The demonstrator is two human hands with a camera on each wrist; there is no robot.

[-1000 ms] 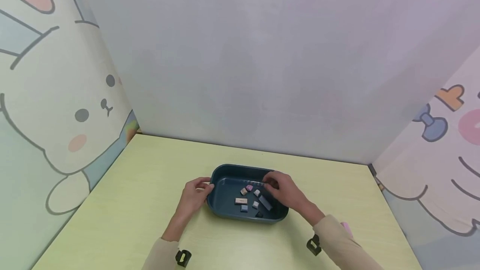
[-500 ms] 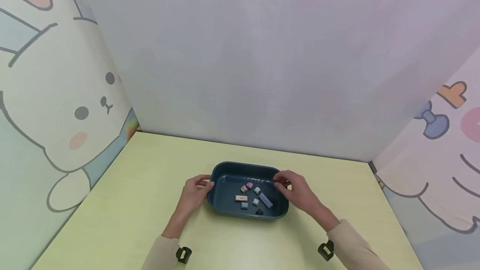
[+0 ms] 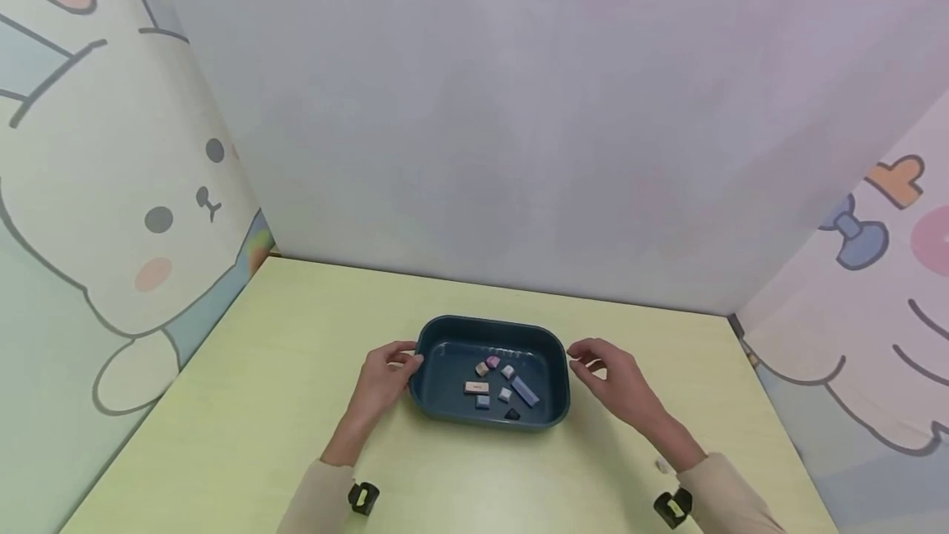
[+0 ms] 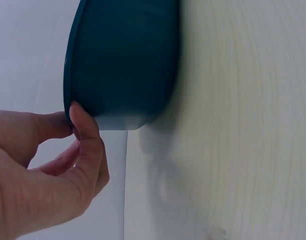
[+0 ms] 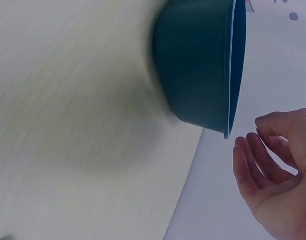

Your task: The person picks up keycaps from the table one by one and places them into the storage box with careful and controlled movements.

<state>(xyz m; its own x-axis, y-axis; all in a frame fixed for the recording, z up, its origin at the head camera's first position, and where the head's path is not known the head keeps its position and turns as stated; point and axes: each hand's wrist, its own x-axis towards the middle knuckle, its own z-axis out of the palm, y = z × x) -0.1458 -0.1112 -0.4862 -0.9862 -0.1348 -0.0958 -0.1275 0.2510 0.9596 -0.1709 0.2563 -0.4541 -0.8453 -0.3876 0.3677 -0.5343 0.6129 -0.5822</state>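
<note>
Tray position: I see the dark teal tray (image 3: pixel 446 410) near the middle of the yellow-green table (image 3: pixel 259 369), its long axis running left to right between the two hands.
Left hand: left hand (image 3: pixel 384 379) is at the tray's left end; on the left wrist view its fingertips (image 4: pixel 82 117) pinch the rim there.
Right hand: right hand (image 3: pixel 619 386) sits just beside the tray's right end, apart from it, fingers loosely curved and holding nothing (the right wrist view shows a clear gap between fingers (image 5: pixel 253 160) and rim).
Key relation: I judge the tray lies to the left of the right hand, short end facing it; the left hand is the nearer, already in contact.
Contents: several small blocks (image 3: pixel 498 386) lie scattered in the tray, among them a blue bar (image 3: pixel 524 391) and a pink piece (image 3: pixel 493 362).
</note>
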